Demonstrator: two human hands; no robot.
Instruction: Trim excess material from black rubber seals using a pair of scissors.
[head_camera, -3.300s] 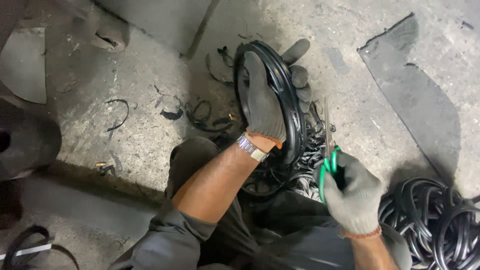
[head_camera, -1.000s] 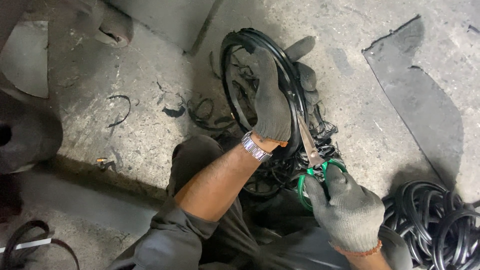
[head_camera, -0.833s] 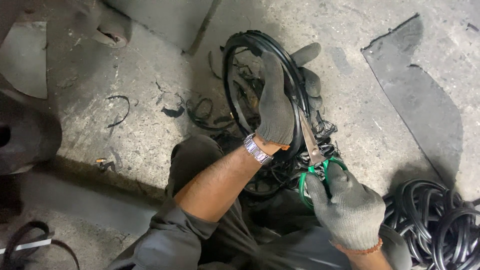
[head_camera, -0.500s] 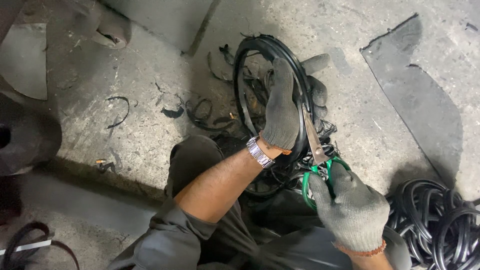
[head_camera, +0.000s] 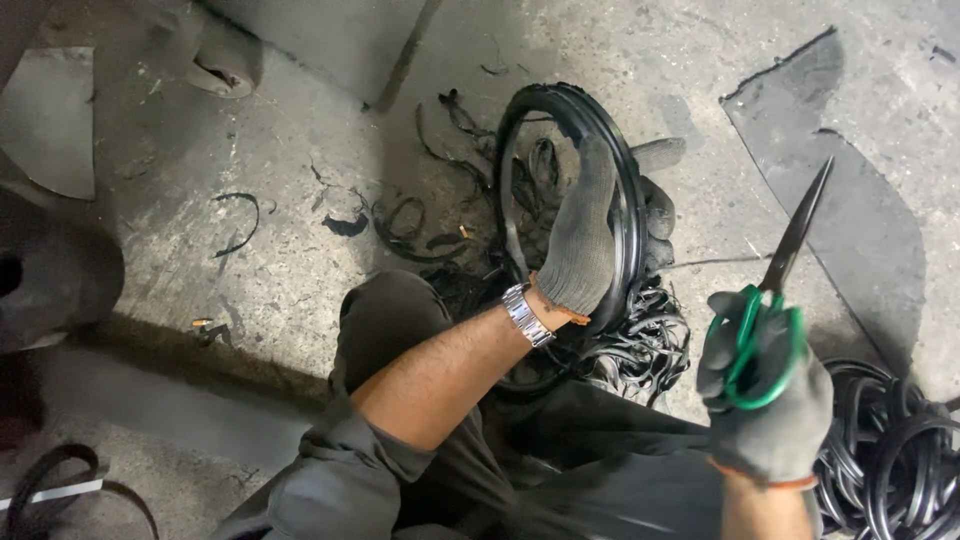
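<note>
On concrete floor, centre frame: black rubber ring stood upright over pile of thin rubber trimmings. L hand, gloved, wrapped round ring's lower rim, clamped on it. R hand, gloved, clear of ring to the right, closed round green-handled scissors; blades together, tips pointing up. Coil of black rings just beside R hand.

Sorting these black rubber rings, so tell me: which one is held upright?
The large ring gripped by the left hand; the others lie coiled flat beside the right hand.
</note>
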